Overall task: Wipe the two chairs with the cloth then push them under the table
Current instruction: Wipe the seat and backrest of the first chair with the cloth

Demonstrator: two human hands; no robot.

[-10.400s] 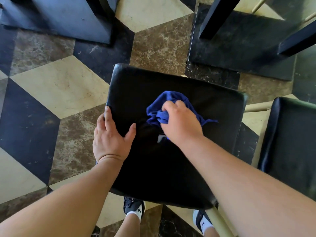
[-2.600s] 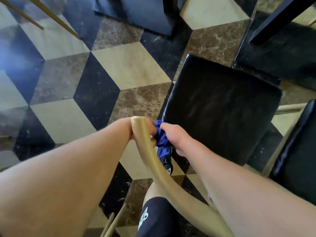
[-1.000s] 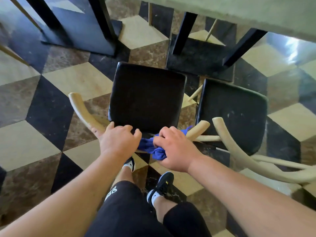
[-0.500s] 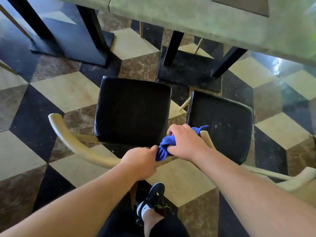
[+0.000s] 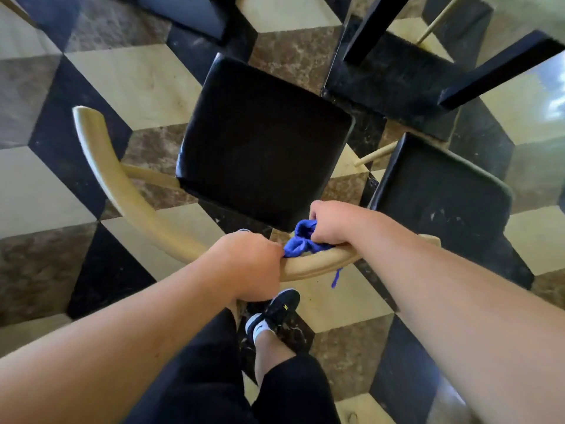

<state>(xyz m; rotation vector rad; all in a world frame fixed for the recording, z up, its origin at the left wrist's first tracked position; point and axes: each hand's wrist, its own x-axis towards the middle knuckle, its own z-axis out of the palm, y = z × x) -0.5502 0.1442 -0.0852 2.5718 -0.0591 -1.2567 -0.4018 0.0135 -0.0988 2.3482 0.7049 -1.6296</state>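
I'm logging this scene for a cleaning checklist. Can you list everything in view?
left chair and right chair: two, black seats, pale wooden frames, side by side
back rail: one, pale wood, curved, behind the left chair's seat
cloth: one, blue, bunched on the back rail
table base: one, black, slanted legs, ahead of the chairs
second base: one, black, top edge
floor: cream, brown and black cube-pattern tiles
shoe: one, black, white sock, below the rail
left grip: one, holds the back rail
right grip: one, holds the cloth against the rail
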